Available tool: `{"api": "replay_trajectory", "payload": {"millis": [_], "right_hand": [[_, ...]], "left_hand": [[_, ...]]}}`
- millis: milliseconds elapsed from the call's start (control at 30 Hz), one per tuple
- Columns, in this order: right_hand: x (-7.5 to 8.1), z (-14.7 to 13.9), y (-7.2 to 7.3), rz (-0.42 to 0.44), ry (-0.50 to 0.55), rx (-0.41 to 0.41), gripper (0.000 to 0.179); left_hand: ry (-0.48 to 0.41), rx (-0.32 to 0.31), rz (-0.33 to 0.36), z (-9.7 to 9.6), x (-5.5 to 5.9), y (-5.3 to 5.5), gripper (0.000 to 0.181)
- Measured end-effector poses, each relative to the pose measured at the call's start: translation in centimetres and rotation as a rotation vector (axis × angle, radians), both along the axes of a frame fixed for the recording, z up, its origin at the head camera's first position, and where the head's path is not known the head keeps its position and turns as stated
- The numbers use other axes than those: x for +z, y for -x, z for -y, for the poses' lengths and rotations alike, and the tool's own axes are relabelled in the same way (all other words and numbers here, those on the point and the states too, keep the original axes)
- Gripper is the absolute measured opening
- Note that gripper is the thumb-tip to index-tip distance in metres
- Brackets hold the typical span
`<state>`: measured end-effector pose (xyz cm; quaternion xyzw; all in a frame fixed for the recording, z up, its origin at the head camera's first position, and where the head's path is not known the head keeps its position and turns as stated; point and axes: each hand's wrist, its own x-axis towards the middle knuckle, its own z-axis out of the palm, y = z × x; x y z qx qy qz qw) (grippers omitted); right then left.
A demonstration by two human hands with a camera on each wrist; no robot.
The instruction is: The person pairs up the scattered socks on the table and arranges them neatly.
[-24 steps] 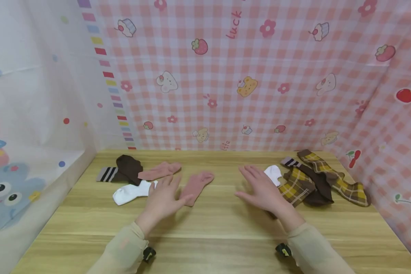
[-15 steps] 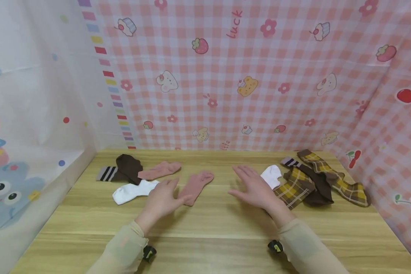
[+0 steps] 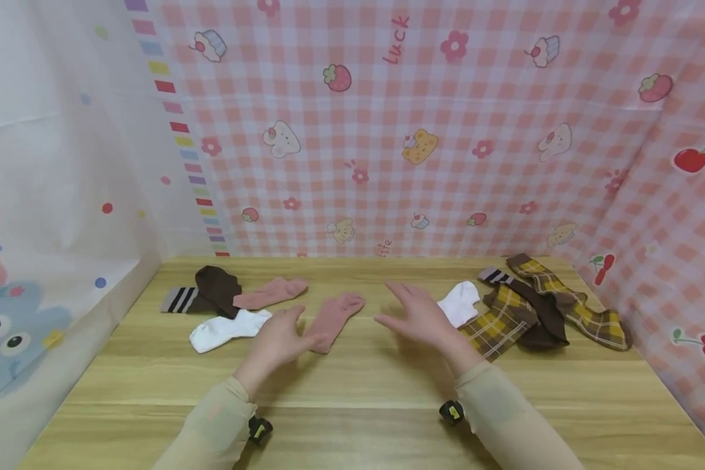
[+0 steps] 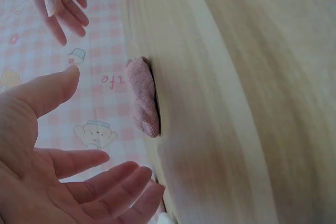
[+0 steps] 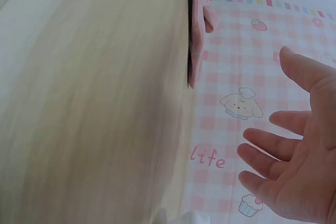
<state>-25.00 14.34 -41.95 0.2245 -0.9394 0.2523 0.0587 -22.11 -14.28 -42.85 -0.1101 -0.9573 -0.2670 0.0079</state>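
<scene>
My left hand (image 3: 280, 338) hovers above the table with relaxed, spread fingers, holding nothing. Just to its right lies a pink sock (image 3: 335, 320), flat on the wood; the left wrist view shows this pink ribbed sock (image 4: 143, 97) beyond the thumb. A white sock (image 3: 226, 329) lies to the hand's left, its end partly hidden by the fingers. Behind it is a second pink sock (image 3: 270, 293). My right hand (image 3: 420, 318), also with loose fingers and nothing in them, hangs over the table left of another white sock (image 3: 459, 304). In the right wrist view its palm (image 5: 310, 166) shows bare.
At the far left lies a dark brown sock with a striped grey cuff (image 3: 182, 300). Yellow-brown plaid socks (image 3: 496, 323) and a brown striped-cuff sock (image 3: 543, 313) overlap on the right. Patterned cloth (image 3: 358, 130) hangs behind the wooden table (image 3: 352, 418).
My right hand has moved left, away from the socks on the right, uncovering more of the white sock there. The left hand has stayed nearly in place, and the socks have not moved.
</scene>
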Motion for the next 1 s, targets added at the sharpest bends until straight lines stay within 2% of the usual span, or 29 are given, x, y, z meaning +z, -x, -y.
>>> {"api": "replay_trajectory", "payload": {"millis": [233, 533, 800, 1000], "right_hand": [[0.4, 1.2, 0.5, -0.008, 0.039, -0.013, 0.067], [0.4, 2.4, 1.7, -0.036, 0.068, -0.033, 0.065], [-0.2, 3.6, 3.0, 0.027, 0.069, -0.045, 0.061], [-0.7, 4.3, 4.0, 0.064, 0.063, -0.057, 0.058]], "left_hand": [[-0.062, 0.030, 0.028, -0.1, 0.0, 0.5, 0.074], [-0.073, 0.051, 0.053, -0.2, -0.1, 0.8, 0.068], [-0.035, 0.058, 0.094, -0.3, -0.2, 0.9, 0.062], [-0.026, 0.070, 0.161, -0.3, -0.1, 1.1, 0.066]]}}
